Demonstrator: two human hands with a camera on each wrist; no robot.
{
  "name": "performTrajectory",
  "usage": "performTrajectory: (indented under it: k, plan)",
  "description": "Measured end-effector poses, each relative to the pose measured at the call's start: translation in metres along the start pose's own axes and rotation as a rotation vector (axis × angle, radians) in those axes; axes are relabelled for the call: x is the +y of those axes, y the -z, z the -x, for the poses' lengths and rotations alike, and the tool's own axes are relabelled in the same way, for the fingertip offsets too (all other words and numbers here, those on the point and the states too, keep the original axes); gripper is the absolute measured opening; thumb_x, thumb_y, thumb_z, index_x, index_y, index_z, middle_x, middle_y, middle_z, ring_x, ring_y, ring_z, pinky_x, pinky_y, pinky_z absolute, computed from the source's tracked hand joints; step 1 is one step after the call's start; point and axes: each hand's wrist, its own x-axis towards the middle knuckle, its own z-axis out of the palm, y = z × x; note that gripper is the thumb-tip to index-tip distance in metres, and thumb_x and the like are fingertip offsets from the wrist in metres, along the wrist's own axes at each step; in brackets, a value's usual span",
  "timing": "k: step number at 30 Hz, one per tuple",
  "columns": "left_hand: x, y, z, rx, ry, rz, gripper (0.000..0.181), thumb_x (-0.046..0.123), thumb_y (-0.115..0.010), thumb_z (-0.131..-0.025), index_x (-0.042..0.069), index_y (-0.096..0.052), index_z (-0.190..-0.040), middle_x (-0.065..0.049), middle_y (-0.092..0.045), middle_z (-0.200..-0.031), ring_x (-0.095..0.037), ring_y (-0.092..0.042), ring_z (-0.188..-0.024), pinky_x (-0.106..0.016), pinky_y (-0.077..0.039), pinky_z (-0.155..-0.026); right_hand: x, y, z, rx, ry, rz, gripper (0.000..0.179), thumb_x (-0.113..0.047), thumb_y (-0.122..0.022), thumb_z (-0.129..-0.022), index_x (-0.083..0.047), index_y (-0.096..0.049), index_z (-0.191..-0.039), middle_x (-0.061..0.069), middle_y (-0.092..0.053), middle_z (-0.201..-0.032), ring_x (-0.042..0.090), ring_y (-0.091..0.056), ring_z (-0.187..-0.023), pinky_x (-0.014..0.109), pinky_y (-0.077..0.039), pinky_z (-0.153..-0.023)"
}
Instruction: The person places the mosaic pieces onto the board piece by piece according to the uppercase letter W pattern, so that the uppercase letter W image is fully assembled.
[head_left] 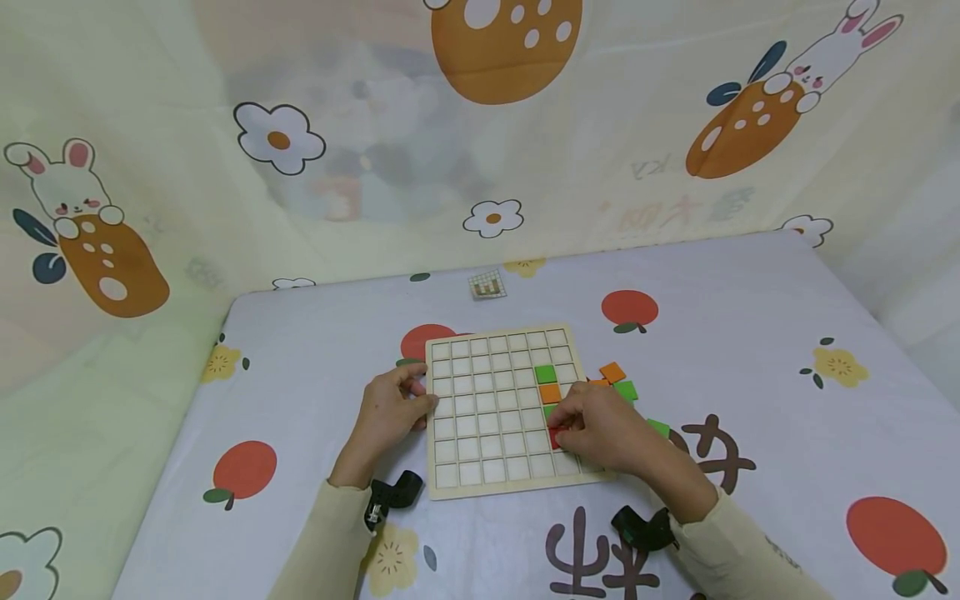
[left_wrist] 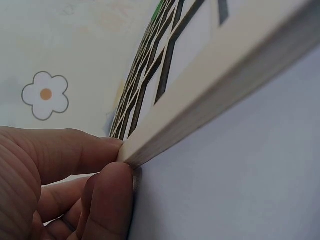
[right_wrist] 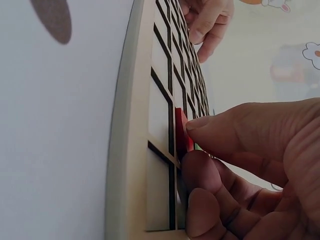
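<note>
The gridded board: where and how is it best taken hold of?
Probably pinch the board at its left rim, from the left: that edge is thin and straight, the left hand holds it there, and loose tiles lie past its right side.

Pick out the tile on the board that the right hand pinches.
The red tile: the right hand pinches it, while the other tiles showing on the board are green or orange.

The left grip (head_left: 386,406) held the board (head_left: 486,405) by its left edge; the right grip (head_left: 609,427) pinched a red tile (head_left: 554,439); loose tiles (head_left: 612,372) lay on the surface (head_left: 322,342).
</note>
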Motion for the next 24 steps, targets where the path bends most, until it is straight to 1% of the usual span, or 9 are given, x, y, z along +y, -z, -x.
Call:
performTrajectory:
  k: [9,12,14,17,20,22,24]
  plan:
    - [0.0,0.0,0.0,0.002,-0.004,-0.008,0.051,-0.002,-0.076,-0.088,-0.003,-0.063,-0.138,-0.01,-0.064,-0.089,-0.013,-0.06,-0.053,-0.023,-0.053,-0.05,-0.003,0.0,0.002,0.004,-0.015,0.023,0.016,0.001,-0.08,-0.081,-0.012,-0.082,-0.091,-0.004,-0.059,-0.081,0.01,-0.051,-0.071,0.024,-0.045,-0.058]
    - [-0.001,-0.001,0.0,-0.001,0.003,-0.004,0.051,-0.002,-0.076,-0.089,-0.003,-0.063,-0.138,-0.01,-0.063,-0.089,-0.013,-0.06,-0.053,-0.022,-0.053,-0.05,-0.004,0.0,0.005,0.012,-0.035,0.029,0.017,-0.001,-0.082,-0.082,-0.011,-0.082,-0.096,-0.002,-0.06,-0.085,0.013,-0.052,-0.076,0.024,-0.046,-0.061]
    - [-0.001,-0.001,0.0,-0.002,0.007,-0.002,0.051,-0.001,-0.076,-0.089,-0.002,-0.063,-0.138,-0.01,-0.063,-0.09,-0.013,-0.06,-0.053,-0.022,-0.053,-0.05,-0.004,0.0,0.007,0.023,-0.045,0.044,0.021,-0.003,-0.083,-0.082,-0.01,-0.082,-0.102,0.0,-0.063,-0.092,0.016,-0.054,-0.083,0.027,-0.048,-0.067]
    - [0.0,0.0,0.0,-0.003,0.01,0.001,0.051,-0.001,-0.076,-0.089,-0.002,-0.063,-0.138,-0.01,-0.062,-0.09,-0.013,-0.059,-0.053,-0.022,-0.053,-0.05,-0.005,0.002,0.012,0.05,-0.068,0.093,0.033,-0.007,-0.084,-0.081,-0.011,-0.08,-0.114,0.003,-0.066,-0.107,0.021,-0.059,-0.096,0.034,-0.052,-0.078]
    - [0.0,0.0,0.0,-0.001,0.006,-0.003,0.051,-0.001,-0.076,-0.089,-0.002,-0.063,-0.138,-0.01,-0.063,-0.09,-0.013,-0.059,-0.053,-0.023,-0.053,-0.05,-0.004,0.005,0.017,0.08,-0.086,0.106,0.045,-0.01,-0.085,-0.082,-0.011,-0.076,-0.125,0.008,-0.066,-0.122,0.029,-0.062,-0.111,0.046,-0.056,-0.09]
    - [0.001,0.0,0.0,0.002,0.013,-0.005,0.052,-0.001,-0.077,-0.088,-0.001,-0.063,-0.138,-0.01,-0.063,-0.09,-0.014,-0.06,-0.053,-0.023,-0.053,-0.05,-0.001,0.008,0.021,0.101,-0.09,0.099,0.049,-0.01,-0.085,-0.082,-0.01,-0.073,-0.13,0.011,-0.065,-0.127,0.034,-0.062,-0.117,0.053,-0.056,-0.094]
    - [0.001,-0.001,0.0,0.002,0.018,-0.009,0.052,0.0,-0.077,-0.088,-0.001,-0.063,-0.139,-0.01,-0.063,-0.09,-0.014,-0.06,-0.053,-0.023,-0.053,-0.05,0.003,0.013,0.026,0.121,-0.098,0.091,0.053,-0.01,-0.085,-0.083,-0.009,-0.071,-0.133,0.013,-0.064,-0.132,0.037,-0.06,-0.122,0.058,-0.055,-0.097]
